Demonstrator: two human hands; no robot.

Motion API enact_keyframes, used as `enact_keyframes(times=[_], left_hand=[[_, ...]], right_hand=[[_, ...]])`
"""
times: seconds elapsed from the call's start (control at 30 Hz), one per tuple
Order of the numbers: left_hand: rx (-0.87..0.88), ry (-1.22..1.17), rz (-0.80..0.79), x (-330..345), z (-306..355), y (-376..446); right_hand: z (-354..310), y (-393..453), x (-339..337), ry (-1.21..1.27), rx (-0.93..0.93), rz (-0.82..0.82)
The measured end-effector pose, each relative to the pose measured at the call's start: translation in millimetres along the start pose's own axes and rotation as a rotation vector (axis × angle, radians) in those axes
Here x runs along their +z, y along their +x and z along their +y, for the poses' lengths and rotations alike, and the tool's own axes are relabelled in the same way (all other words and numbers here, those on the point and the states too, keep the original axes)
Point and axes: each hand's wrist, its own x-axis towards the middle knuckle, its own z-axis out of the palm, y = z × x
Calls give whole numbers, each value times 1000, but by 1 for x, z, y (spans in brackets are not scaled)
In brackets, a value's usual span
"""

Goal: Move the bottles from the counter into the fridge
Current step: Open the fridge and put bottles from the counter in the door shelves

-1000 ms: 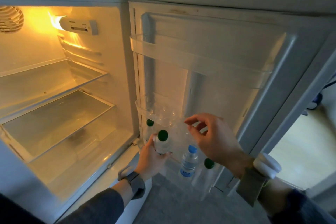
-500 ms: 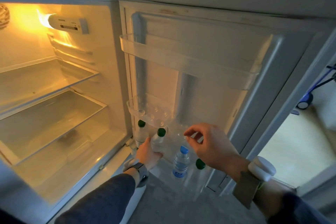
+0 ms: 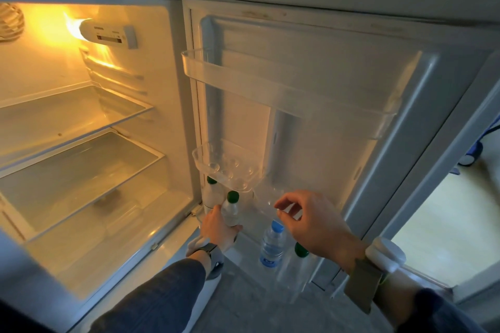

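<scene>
We see the fridge [image 3: 81, 143] lit and open at nine o'clock, its glass shelves [image 3: 75, 159] bare, and the door [image 3: 311, 116] swung out across twelve to three. Low on that door, under the small egg tray [image 3: 227, 170], one green-capped bottle [image 3: 209, 192] stands at the hinge end of the bottom rack [image 3: 251, 230]. Just right of it our left hand [image 3: 219, 230] is wrapped around the lower body of a second green-capped bottle [image 3: 230, 209], fingers curled on it from below, at about six o'clock in the view. This bottle is upright, long axis vertical, cap just beneath the tray, so we judge that the move ahead turns on setting it straight down into the rack beside its neighbour, with little headroom. Further right stand a blue-capped bottle [image 3: 272, 246] and another green cap [image 3: 301, 249]. Our right hand [image 3: 311, 222] hovers just above the blue cap, holding nothing, thumb and forefinger drawn near each other, the other fingers loosely bent. The left hand is the one on the work; the right is nearer the blue-capped bottle.
</scene>
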Motion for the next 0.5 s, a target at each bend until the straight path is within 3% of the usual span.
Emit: enact_keyframes(times=[0.5], left_hand=[[-59, -90, 109, 7, -3, 7]], right_hand=[[-3, 8, 9, 23, 33, -17]])
